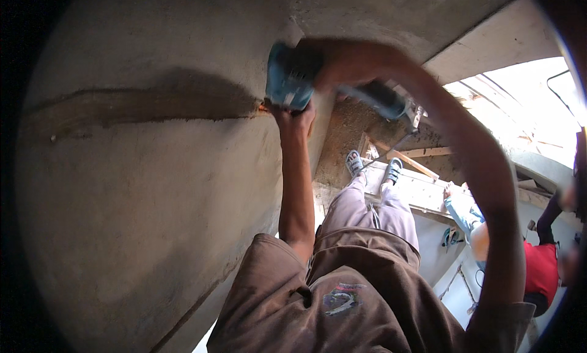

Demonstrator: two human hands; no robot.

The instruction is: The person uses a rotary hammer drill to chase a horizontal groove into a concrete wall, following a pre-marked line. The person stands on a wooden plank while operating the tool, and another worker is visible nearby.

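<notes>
Up against the plastered wall [140,176] I hold a teal and black corded power tool [287,78]; its exact kind is blurred by motion. My left hand [295,113] is closed round the underside of its front part. From above, my right hand [333,62] grips the tool; its fingers are partly hidden and smeared. A grey-blue cylindrical part [382,100] reaches out to the right beneath my right forearm. A small orange spot [263,107] shows where the tool meets the wall, at the end of a long dark groove [128,105].
My sandalled feet stand on a pale plank platform [422,191]. A cord [388,150] hangs down past them. Wooden strips [422,152] lie beyond. At the lower right is another person in a red top [541,267]; a teal tool [451,237] lies near them.
</notes>
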